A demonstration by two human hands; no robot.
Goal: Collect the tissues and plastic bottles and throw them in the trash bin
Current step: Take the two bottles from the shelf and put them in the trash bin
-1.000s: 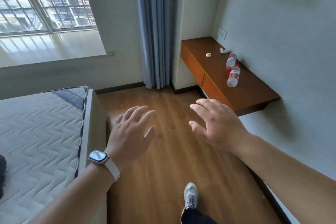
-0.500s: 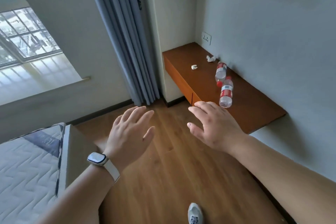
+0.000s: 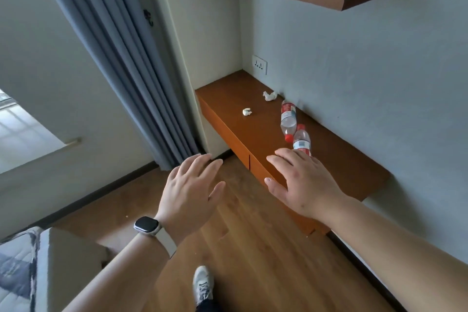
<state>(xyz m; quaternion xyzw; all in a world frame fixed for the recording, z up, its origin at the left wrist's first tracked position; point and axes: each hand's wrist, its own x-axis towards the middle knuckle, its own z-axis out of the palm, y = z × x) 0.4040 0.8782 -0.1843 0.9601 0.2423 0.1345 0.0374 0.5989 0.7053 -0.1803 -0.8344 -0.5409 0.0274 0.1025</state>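
Drawn nearer the table (image 3: pixel 336 157), spread and empty: left grip (image 3: pixel 188 195), right grip (image 3: pixel 306 185) partly hiding near bottle (image 3: pixel 301 143). Lying along wall (image 3: pixel 367 78), cap away, almost cap-to-cap with far bottle (image 3: pixel 288 119).

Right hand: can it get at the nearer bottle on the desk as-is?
Probably yes. The right hand is open and empty, its fingertips overlapping the nearer bottle in the head view, with nothing between them on the desk. The far bottle lies close by and might get nudged.
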